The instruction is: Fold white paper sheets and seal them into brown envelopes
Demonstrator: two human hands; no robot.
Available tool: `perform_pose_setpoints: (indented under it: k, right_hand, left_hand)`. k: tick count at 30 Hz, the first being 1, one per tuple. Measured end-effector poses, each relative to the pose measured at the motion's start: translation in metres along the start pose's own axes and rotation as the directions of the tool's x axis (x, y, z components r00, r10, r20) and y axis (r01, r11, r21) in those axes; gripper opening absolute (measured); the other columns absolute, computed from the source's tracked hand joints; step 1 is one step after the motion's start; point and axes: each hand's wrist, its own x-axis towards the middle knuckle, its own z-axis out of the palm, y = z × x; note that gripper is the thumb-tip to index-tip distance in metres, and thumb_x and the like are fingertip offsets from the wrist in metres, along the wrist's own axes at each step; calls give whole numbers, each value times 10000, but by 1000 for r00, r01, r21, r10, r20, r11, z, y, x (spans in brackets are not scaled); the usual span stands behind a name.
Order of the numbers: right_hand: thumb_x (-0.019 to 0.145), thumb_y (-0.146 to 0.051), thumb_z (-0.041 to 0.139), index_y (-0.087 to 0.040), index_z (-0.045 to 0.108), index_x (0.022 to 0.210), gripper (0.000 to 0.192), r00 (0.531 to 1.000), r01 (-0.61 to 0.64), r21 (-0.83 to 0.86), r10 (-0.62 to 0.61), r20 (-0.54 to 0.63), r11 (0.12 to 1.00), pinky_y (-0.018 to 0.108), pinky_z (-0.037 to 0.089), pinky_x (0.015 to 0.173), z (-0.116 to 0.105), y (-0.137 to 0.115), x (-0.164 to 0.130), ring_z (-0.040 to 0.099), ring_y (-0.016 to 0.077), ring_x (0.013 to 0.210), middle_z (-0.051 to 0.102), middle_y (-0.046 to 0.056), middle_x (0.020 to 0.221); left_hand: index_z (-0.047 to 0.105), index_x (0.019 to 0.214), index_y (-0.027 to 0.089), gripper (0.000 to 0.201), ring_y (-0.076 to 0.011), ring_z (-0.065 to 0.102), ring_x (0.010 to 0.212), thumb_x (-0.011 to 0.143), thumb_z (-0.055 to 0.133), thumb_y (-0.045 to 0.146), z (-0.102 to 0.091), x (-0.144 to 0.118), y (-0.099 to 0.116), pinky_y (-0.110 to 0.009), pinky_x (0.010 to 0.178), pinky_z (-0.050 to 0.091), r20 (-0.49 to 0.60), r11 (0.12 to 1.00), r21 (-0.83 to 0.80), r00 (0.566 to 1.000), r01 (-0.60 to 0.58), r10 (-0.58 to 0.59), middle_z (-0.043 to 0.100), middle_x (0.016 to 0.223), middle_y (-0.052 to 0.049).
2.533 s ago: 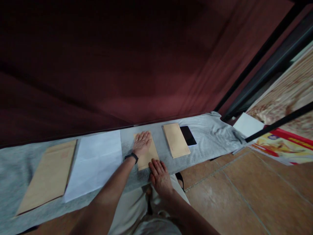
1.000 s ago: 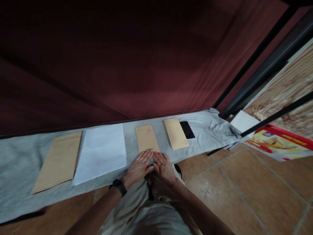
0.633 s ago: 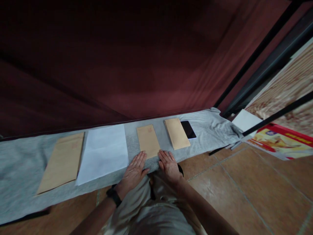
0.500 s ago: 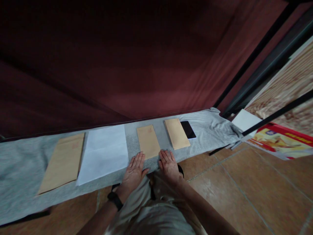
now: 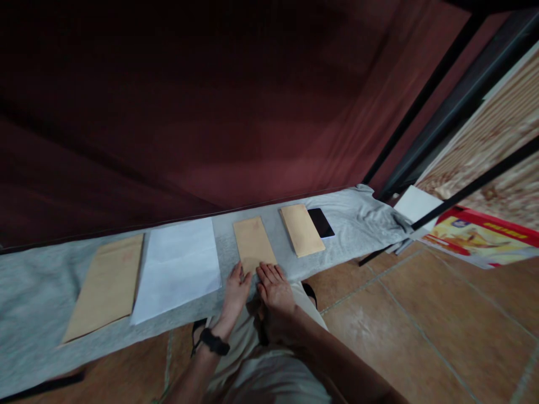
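The small brown envelope lies flat on the grey cloth, its near end at the fingertips of both hands. The left hand and right hand rest flat, fingers extended, gripping nothing. A white sheet lies left of the envelope, another envelope right.

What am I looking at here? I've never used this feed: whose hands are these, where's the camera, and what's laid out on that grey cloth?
There is no machine: a person works with bare hands, and the one camera sits on their head, looking forward and down. The left hand, with a black wristband, and the right hand lie flat and open at the near end of a small brown envelope. Neither holds anything. On the grey cloth lie, from left to right, a large brown envelope, a white sheet, that small envelope, a second small envelope and a dark phone.
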Motion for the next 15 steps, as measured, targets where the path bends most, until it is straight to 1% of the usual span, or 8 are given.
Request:
perform_pose_setpoints:
  k: [1, 2, 3, 4, 8, 11, 13, 15]
  right_hand:
    - [1033, -283, 479, -157, 514, 1500, 485, 1000, -9, -1, 9, 3, 1000, 469, 323, 1232, 0, -1, 1, 455, 242, 1451, 509, 118, 1559]
    - [1035, -276, 470, -150, 518, 1496, 480, 1000, -18, -3, 18, 5, 1000, 463, 324, 1232, 0, -3, 1, 458, 245, 1449, 505, 119, 1561]
    - [1036, -269, 464, -140, 519, 1493, 479, 1000, -23, -6, 23, 8, 1000, 455, 327, 1232, 1, -5, 2, 462, 249, 1446, 503, 122, 1563]
    - [1035, -264, 462, -126, 517, 1493, 482, 1000, -29, -12, 29, 11, 999, 448, 334, 1229, 1, -7, 4, 466, 257, 1442, 504, 129, 1561]
    - [1002, -242, 510, -84, 496, 1499, 521, 992, -126, -60, 127, 13, 990, 444, 418, 1163, 0, -17, 16, 537, 304, 1376, 527, 196, 1525]
    - [964, -144, 504, -124, 533, 1460, 497, 968, -250, -59, 251, 15, 967, 389, 539, 988, -13, -16, 33, 676, 296, 1187, 593, 211, 1453]
    - [969, -121, 469, -177, 596, 1374, 429, 947, -322, 48, 321, 16, 946, 343, 571, 857, -26, -10, 46, 740, 262, 1007, 692, 177, 1314]
    - [1013, -206, 446, -202, 676, 1193, 292, 910, -400, 285, 415, 9, 871, 333, 576, 813, -37, -1, 57, 746, 243, 892, 766, 136, 1079]
  left_hand:
    - [578, 1322, 183, 479, -298, 702, 1070, 870, 619, 336, 4, 4, 5, -485, 953, 572, -40, 985, -134, 992, 112, -118, 734, 1126, -131]
    - [571, 1317, 175, 499, -278, 721, 982, 845, 649, 315, 7, 7, 9, -452, 892, 592, -54, 960, -214, 980, 178, -194, 745, 1042, -114]
    - [565, 1313, 167, 513, -258, 729, 911, 826, 667, 292, 10, 10, 14, -422, 846, 598, -64, 936, -273, 966, 223, -249, 749, 974, -97]
    - [554, 1316, 156, 519, -240, 730, 861, 823, 665, 272, 12, 12, 18, -398, 811, 599, -57, 926, -297, 963, 234, -262, 750, 928, -86]
    - [601, 1226, 156, 430, -202, 714, 792, 803, 638, 226, 15, 15, 38, -348, 769, 582, -56, 918, -326, 965, 224, -256, 737, 842, -46]
    - [636, 1189, 165, 401, -186, 686, 749, 808, 655, 287, 13, 11, 61, -320, 730, 564, -58, 939, -309, 982, 153, -179, 702, 785, -18]
    - [631, 1240, 178, 433, -181, 692, 809, 862, 641, 387, 10, 6, 76, -313, 761, 563, -49, 940, -334, 995, 65, -86, 716, 873, -35]
    - [613, 1299, 203, 484, -195, 701, 968, 911, 605, 492, 7, 3, 85, -320, 836, 566, -58, 942, -335, 998, 15, -36, 727, 1054, -72]
